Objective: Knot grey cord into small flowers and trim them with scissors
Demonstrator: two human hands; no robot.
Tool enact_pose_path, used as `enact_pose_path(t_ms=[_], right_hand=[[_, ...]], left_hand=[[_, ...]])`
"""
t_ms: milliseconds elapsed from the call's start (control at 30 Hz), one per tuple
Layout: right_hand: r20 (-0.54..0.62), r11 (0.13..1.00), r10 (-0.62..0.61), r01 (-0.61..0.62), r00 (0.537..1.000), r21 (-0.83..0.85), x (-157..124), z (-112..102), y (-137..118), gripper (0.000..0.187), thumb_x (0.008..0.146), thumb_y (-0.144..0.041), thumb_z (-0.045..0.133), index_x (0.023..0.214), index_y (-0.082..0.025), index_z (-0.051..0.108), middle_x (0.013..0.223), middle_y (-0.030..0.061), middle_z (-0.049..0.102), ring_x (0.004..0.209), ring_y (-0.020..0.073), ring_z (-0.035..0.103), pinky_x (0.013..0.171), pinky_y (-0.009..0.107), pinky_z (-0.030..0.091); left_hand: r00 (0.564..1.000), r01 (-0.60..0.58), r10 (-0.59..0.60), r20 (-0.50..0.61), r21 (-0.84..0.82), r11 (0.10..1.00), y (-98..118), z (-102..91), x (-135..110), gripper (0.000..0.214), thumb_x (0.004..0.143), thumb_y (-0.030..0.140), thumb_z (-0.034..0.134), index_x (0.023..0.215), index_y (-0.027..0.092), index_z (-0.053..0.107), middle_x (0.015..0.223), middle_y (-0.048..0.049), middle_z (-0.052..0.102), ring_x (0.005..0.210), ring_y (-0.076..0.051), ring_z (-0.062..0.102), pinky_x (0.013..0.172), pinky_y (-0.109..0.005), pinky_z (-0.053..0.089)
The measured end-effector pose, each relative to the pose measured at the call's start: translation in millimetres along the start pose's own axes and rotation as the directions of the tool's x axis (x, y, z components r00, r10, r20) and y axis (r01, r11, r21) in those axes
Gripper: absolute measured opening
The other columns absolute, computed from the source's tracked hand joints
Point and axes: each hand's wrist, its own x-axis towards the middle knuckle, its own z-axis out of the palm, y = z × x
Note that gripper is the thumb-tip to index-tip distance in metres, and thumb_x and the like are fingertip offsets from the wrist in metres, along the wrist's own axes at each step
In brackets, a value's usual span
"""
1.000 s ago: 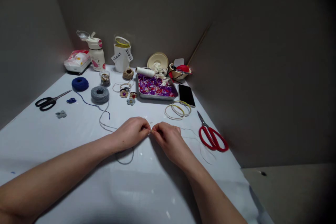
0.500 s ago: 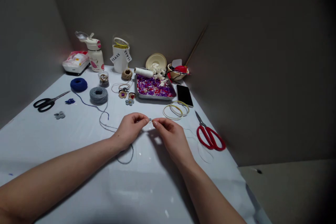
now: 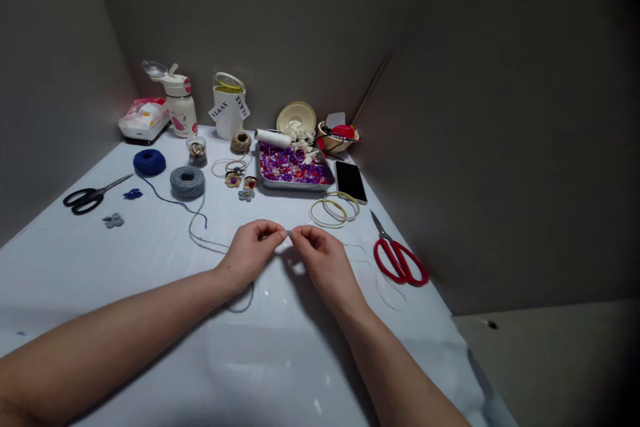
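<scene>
My left hand [image 3: 253,253] and my right hand [image 3: 325,260] meet fingertip to fingertip just above the white table [image 3: 150,320], both pinched on a tiny grey piece [image 3: 288,232] joined to grey yarn. The grey yarn strand [image 3: 200,237] runs from under my left hand back to a grey yarn ball [image 3: 187,181]. A thin pale thread [image 3: 380,273] trails on the table to the right of my right hand.
Red scissors [image 3: 400,260] lie right of my hands, thin rings [image 3: 335,208] and a phone [image 3: 351,181] behind them. A metal tray of purple beads [image 3: 295,167], a blue yarn ball [image 3: 149,162], black scissors [image 3: 90,195], a bottle [image 3: 180,107] and a white cup [image 3: 227,110] stand farther back.
Both hands lifted slightly off the table and moved a little away from me, staying pinched together on the small grey piece.
</scene>
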Motion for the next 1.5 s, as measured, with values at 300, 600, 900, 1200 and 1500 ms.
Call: enact_pose_path(t_ms=[300, 600, 900, 1200, 1500], right_hand=[[0.069, 0.997, 0.015, -0.01, 0.998, -0.072, 5, -11, -1, 0.026, 0.074, -0.043, 0.058, 0.072, -0.018, 0.059, 0.065, -0.0009, 0.054, 0.057, 0.0121, 0.045, 0.055, 0.026, 0.035], [0.23, 0.956, 0.015, 0.053, 0.973, -0.289, 3, -20, -5, 0.019, 0.078, -0.034, 0.052, 0.069, -0.018, 0.059, 0.06, -0.0014, 0.053, 0.054, 0.0119, 0.041, 0.052, 0.026, 0.03], [0.295, 0.873, -0.028, 0.167, 0.955, -0.458, 0, -22, -4, 0.015, 0.074, -0.022, 0.052, 0.061, -0.02, 0.057, 0.057, -0.0003, 0.056, 0.053, 0.0129, 0.044, 0.053, 0.026, 0.029], [0.217, 0.937, 0.0, 0.076, 0.976, -0.342, 4, -20, -2, 0.018, 0.078, -0.031, 0.054, 0.069, -0.018, 0.063, 0.064, 0.0012, 0.061, 0.06, 0.0146, 0.05, 0.056, 0.027, 0.034], [-0.003, 1.0, 0.015, -0.015, 1.0, 0.024, 4, -2, 2, 0.024, 0.071, -0.039, 0.066, 0.078, -0.016, 0.068, 0.076, 0.0044, 0.068, 0.069, 0.0158, 0.057, 0.065, 0.029, 0.042]], left_hand=[[0.986, -0.1, 0.069, 0.15, 0.213, 0.972, 8, -8.5, 4, 0.011, 0.077, 0.023, 0.058, 0.08, 0.015, 0.065, 0.079, -0.0054, 0.067, 0.074, -0.016, 0.057, 0.071, -0.028, 0.043], [0.962, -0.156, 0.058, 0.268, 0.359, 0.92, 10, -16.0, 9, 0.015, 0.074, 0.021, 0.056, 0.074, 0.017, 0.07, 0.076, -0.0071, 0.071, 0.071, -0.019, 0.06, 0.067, -0.029, 0.042], [0.938, -0.202, 0.015, 0.346, 0.51, 0.836, 12, -15.6, 4, 0.019, 0.071, 0.017, 0.053, 0.073, 0.017, 0.071, 0.068, -0.0038, 0.069, 0.062, -0.016, 0.055, 0.058, -0.026, 0.037], [0.969, -0.126, 0.028, 0.247, 0.392, 0.911, 11, -12.9, 6, 0.014, 0.072, 0.02, 0.056, 0.07, 0.017, 0.068, 0.068, -0.0041, 0.066, 0.064, -0.016, 0.055, 0.063, -0.027, 0.038], [0.998, 0.058, -0.058, -0.023, -0.001, 0.998, 4, -3.5, 3, 0.018, 0.073, 0.031, 0.062, 0.076, 0.014, 0.067, 0.076, -0.0052, 0.067, 0.067, -0.014, 0.055, 0.061, -0.026, 0.039]])
